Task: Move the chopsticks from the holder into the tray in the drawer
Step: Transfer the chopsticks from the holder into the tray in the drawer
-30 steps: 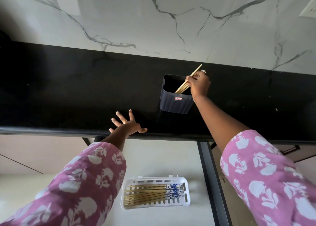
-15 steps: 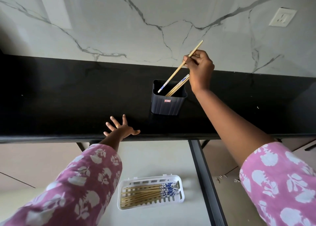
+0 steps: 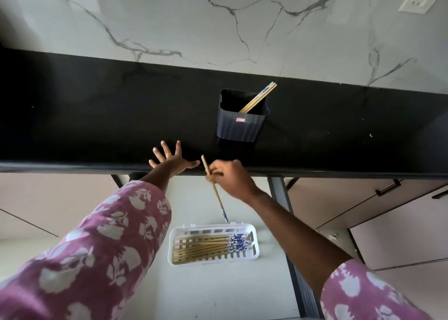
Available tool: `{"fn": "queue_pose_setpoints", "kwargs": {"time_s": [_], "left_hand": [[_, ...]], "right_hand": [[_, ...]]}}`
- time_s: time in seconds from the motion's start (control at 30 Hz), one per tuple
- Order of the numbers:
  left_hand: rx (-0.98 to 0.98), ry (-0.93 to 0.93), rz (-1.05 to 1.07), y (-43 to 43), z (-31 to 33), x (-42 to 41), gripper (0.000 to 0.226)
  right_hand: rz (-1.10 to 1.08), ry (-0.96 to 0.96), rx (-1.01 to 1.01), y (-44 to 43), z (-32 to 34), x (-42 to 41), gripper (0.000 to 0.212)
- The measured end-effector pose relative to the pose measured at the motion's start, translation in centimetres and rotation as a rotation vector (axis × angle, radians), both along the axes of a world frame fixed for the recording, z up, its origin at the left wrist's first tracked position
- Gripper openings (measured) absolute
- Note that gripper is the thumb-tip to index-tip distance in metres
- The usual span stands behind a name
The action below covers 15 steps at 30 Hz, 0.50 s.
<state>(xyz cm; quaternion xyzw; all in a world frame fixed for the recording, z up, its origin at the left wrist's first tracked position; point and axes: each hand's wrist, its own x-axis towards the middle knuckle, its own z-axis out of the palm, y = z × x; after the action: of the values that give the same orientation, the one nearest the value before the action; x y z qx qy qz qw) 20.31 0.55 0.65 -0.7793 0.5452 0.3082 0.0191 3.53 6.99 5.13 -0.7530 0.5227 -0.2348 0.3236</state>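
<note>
Marble-veined wall backs the black counter [image 3: 97, 116], where the left hand [image 3: 173, 160] rests flat, fingers spread. Since half a second ago, the right hand [image 3: 230, 180] has dropped from the dark holder [image 3: 241, 125], whose small red label is unreadable, pinching one blue-tipped chopstick [image 3: 217, 194] above the white tray [image 3: 254, 244] of chopsticks.

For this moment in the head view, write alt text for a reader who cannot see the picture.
The right hand holds one chopstick above a white tray of chopsticks in an open drawer. The left hand rests spread on the edge of a black counter, where a dark holder has a few chopsticks left, below a marble wall.
</note>
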Motion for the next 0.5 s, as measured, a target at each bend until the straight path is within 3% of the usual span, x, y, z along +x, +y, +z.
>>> {"fn": "queue_pose_setpoints", "kwargs": {"time_s": [0.17, 0.33, 0.5], "left_hand": [[-0.014, 0.011, -0.022, -0.1, -0.5, 0.3, 0.098], [0.006, 0.005, -0.019, -0.6, -0.7, 0.4, 0.099], [0.029, 0.009, -0.026, -1.1, -0.8, 0.6, 0.101]], "right_hand": [[0.249, 0.335, 0.115, 3.0, -6.1, 1.9, 0.018], [0.406, 0.598, 0.085, 6.0, -10.8, 3.5, 0.023], [0.491, 0.709, 0.107, 7.7, -13.6, 3.8, 0.022]]}}
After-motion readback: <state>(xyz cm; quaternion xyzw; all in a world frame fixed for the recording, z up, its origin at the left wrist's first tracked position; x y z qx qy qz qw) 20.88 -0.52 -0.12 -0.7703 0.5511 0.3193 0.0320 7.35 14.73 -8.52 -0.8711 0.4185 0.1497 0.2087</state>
